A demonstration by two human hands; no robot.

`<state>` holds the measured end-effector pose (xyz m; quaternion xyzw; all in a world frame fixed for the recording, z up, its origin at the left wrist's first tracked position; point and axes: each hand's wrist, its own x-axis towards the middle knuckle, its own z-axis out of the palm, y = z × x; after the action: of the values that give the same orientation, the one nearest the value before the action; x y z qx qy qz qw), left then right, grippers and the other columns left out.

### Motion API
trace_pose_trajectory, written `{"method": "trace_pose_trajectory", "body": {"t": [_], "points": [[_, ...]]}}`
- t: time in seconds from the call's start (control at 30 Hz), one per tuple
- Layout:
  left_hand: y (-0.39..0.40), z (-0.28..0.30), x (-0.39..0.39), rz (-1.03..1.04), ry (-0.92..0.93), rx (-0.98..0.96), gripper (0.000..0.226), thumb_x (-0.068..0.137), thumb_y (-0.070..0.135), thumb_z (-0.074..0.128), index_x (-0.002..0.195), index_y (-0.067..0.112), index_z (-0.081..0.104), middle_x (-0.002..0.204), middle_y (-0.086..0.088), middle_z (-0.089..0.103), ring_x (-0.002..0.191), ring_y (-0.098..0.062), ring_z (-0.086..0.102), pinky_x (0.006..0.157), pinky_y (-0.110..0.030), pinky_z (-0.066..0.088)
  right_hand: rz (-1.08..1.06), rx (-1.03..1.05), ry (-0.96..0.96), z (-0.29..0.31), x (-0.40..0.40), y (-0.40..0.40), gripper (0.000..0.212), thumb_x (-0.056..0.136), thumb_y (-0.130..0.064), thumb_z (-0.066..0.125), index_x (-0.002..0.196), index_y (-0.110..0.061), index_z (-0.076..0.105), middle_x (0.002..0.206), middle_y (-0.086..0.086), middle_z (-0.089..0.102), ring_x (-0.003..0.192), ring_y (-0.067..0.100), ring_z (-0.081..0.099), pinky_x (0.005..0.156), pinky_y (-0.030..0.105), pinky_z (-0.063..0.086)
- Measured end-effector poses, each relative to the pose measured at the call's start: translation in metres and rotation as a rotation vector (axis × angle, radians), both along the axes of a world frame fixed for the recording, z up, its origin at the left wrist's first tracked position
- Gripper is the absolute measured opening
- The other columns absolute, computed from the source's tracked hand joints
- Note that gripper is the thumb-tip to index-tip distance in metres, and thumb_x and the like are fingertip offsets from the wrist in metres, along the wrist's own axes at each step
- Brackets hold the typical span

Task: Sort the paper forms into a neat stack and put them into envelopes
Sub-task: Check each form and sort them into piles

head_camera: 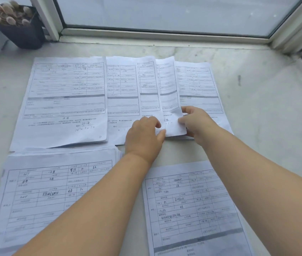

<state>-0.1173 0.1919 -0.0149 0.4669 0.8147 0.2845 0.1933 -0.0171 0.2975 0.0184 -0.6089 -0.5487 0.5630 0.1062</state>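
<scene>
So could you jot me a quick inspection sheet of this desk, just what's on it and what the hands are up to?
Surface: pale marbled sill below a window, with a few dark specks.
Job's things: a row of overlapping forms at the back; a thick stack near left; a single form near right; no envelopes seen.
Clutter: dark plant pot at far left.
Hands: left hand rests on the sheets, fingers curled at the lifted sheet's edge; right hand pinches the lifted sheet.
Cables: nothing seen.
Surroundings: white window frame with frosted glass.
</scene>
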Motion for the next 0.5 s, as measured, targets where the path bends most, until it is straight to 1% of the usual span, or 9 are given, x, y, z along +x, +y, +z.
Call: {"method": "trace_pose_trajectory", "body": {"t": [0.1,0.17,0.23,0.3,0.37,0.4,0.43,0.47,0.5], "points": [[0.001,-0.002,0.0,0.02,-0.011,0.018,0.007,0.09,0.027,0.057,0.09,0.023,0.063,0.092,0.005,0.059,0.092,-0.017,0.052,0.076,-0.029,0.039,0.01,-0.004,0.036,-0.004,0.004,0.0,0.043,0.088,0.009,0.04,0.086,-0.028,0.062,0.106,0.007,0.07,0.096,0.026,0.068,0.079,0.036,0.057],[-0.002,0.0,0.001,0.04,-0.057,0.08,0.006,0.089,0.022,0.058,0.084,0.023,0.061,0.087,0.007,0.061,0.08,-0.014,0.052,0.07,-0.026,0.037,0.004,-0.018,0.063,-0.004,0.005,0.001,0.043,0.088,0.009,0.04,0.087,-0.028,0.061,0.105,0.006,0.069,0.092,0.024,0.067,0.081,0.037,0.055],[-0.007,0.004,0.001,0.125,-0.193,0.187,0.01,0.089,0.016,0.058,0.08,0.021,0.056,0.076,0.012,0.058,0.068,-0.008,0.052,0.064,-0.02,0.035,0.003,-0.04,0.105,-0.001,0.003,0.001,0.043,0.089,0.009,0.04,0.087,-0.028,0.061,0.101,0.004,0.069,0.087,0.02,0.066,0.075,0.033,0.055],[-0.012,0.008,-0.002,0.246,-0.39,0.287,0.014,0.089,0.011,0.059,0.079,0.02,0.056,0.068,0.012,0.058,0.063,-0.009,0.058,0.064,-0.016,0.043,0.027,-0.048,0.137,0.002,-0.002,0.003,0.042,0.09,0.009,0.041,0.09,-0.028,0.061,0.094,0.002,0.069,0.08,0.015,0.066,0.066,0.027,0.055],[-0.014,0.01,-0.005,0.335,-0.618,0.336,0.017,0.089,0.005,0.058,0.083,0.021,0.057,0.068,0.005,0.06,0.059,-0.01,0.063,0.064,-0.024,0.052,0.052,-0.06,0.143,0.002,-0.007,0.006,0.041,0.09,0.009,0.042,0.101,-0.024,0.063,0.082,-0.002,0.067,0.075,0.013,0.065,0.061,0.025,0.053],[-0.015,0.01,-0.007,0.352,-0.709,0.328,0.018,0.089,0.002,0.057,0.089,0.02,0.057,0.07,0.001,0.061,0.058,-0.008,0.063,0.063,-0.024,0.054,0.082,-0.022,0.101,0.001,-0.009,0.007,0.04,0.09,0.007,0.043,0.108,-0.021,0.064,0.077,-0.004,0.065,0.075,0.014,0.065,0.062,0.026,0.053],[-0.016,0.01,-0.009,0.355,-0.77,0.302,0.019,0.089,-0.001,0.056,0.096,0.017,0.058,0.071,-0.002,0.061,0.058,-0.006,0.063,0.062,-0.021,0.054,0.135,0.081,0.008,-0.001,-0.011,0.009,0.038,0.09,0.004,0.045,0.114,-0.019,0.063,0.074,-0.006,0.063,0.077,0.016,0.064,0.066,0.028,0.052],[-0.017,0.01,-0.011,0.349,-0.809,0.263,0.019,0.089,-0.002,0.056,0.1,0.013,0.06,0.073,-0.004,0.062,0.058,-0.006,0.063,0.061,-0.019,0.053,0.191,0.251,-0.12,-0.001,-0.012,0.009,0.033,0.09,-0.003,0.049,0.115,-0.02,0.061,0.075,-0.008,0.06,0.079,0.017,0.061,0.069,0.029,0.05],[-0.018,0.009,-0.012,0.345,-0.829,0.219,0.017,0.089,-0.003,0.057,0.1,0.008,0.063,0.073,-0.006,0.063,0.059,-0.006,0.063,0.061,-0.018,0.053,0.225,0.439,-0.243,0.0,-0.012,0.008,0.026,0.091,-0.009,0.053,0.113,-0.022,0.06,0.076,-0.01,0.057,0.08,0.017,0.058,0.07,0.028,0.045]]}}
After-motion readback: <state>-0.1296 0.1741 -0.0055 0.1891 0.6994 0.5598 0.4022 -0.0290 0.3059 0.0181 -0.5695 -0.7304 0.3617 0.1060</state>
